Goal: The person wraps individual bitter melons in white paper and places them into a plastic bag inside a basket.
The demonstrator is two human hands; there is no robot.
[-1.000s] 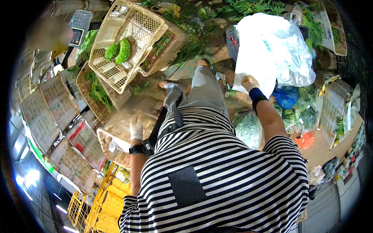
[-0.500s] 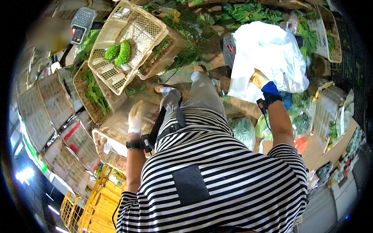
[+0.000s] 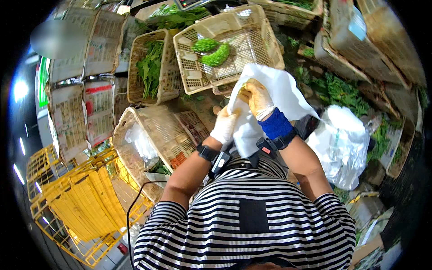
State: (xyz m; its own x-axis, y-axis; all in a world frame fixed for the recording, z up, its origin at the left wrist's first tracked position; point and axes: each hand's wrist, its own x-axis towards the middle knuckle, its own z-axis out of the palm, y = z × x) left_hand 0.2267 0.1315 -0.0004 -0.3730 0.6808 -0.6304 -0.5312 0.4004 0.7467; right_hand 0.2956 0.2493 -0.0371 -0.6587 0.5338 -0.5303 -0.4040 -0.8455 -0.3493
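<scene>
bag in both hands, nothing visible in it

head view:
- done: a white plastic bag (image 3: pixel 288 96) is up in front of the torso. left hand (image 3: pixel 223 126), thin pale glove, pinches its left edge; right hand (image 3: pixel 257 99), gloved too, has the film bunched in bent fingers near the top. neither is free.
- left, my read: mouth doesn't look spread, so opening seems undone. two bitter melons (image 3: pixel 216 55) lie side by side in the tilted beige crate (image 3: pixel 249 47) just beyond the hands, no hand on them.
- one bag corner trails right, toward the bag stack (image 3: pixel 337 144); can't tell if it touches.
- around: leafy greens (image 3: pixel 150 67) in a narrower crate left of the melons; lower left crate (image 3: pixel 155 130) with crumpled clear plastic (image 3: pixel 141 139); yellow cage trolley (image 3: pixel 85 202) further left; loose leaves (image 3: pixel 339 94) on the right.
- in the way: bag overlaps the melon crate's near right edge and hides some fingertips. black wrist module (image 3: pixel 219 161) and blue wristband (image 3: pixel 275 124) sit close to the film, could snag.
</scene>
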